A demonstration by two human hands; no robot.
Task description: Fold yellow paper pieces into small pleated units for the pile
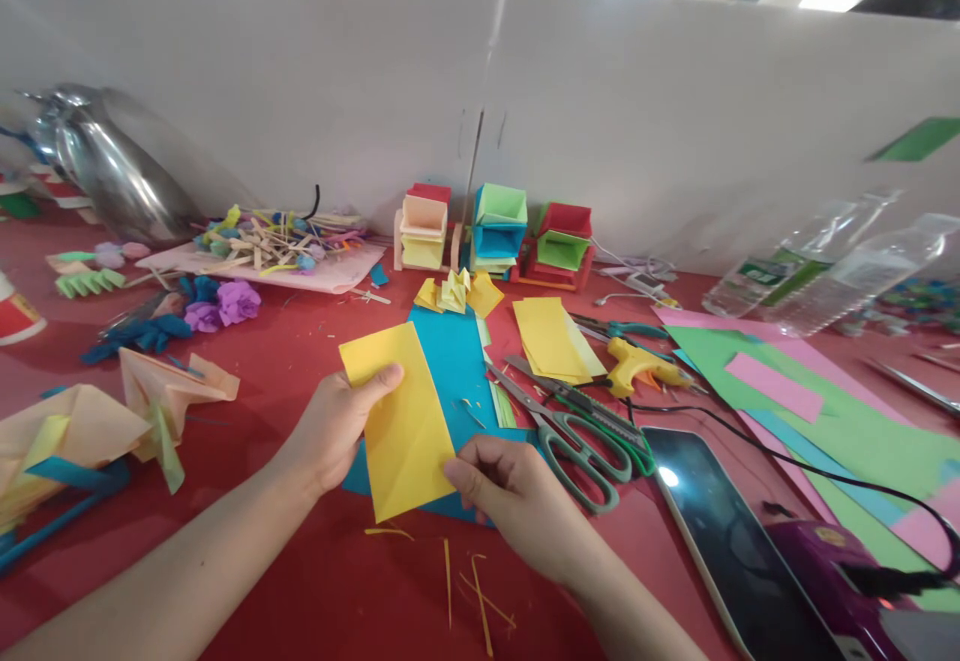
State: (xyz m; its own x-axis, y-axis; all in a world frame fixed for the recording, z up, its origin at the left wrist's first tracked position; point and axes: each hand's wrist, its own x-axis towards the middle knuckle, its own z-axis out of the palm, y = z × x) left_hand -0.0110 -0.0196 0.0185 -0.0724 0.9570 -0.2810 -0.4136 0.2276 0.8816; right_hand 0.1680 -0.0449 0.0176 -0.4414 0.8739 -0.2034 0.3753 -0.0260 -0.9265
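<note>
A creased yellow paper rectangle is held up between my two hands over the red table. My left hand grips its left edge, thumb lying on the front face. At the lower right corner my right hand pinches the paper between thumb and curled fingers. Beneath it lies a blue paper sheet. Folded yellow paper pieces sit at its far end, and a stack of yellow sheets lies to the right. Scissors with green handles and a green utility knife rest right of my right hand.
Right: a yellow glue gun, pliers, a phone, coloured paper, plastic bottles. Behind: folded paper boxes before a white partition. Left: a craft-stick pile, a steel jug, paper shapes.
</note>
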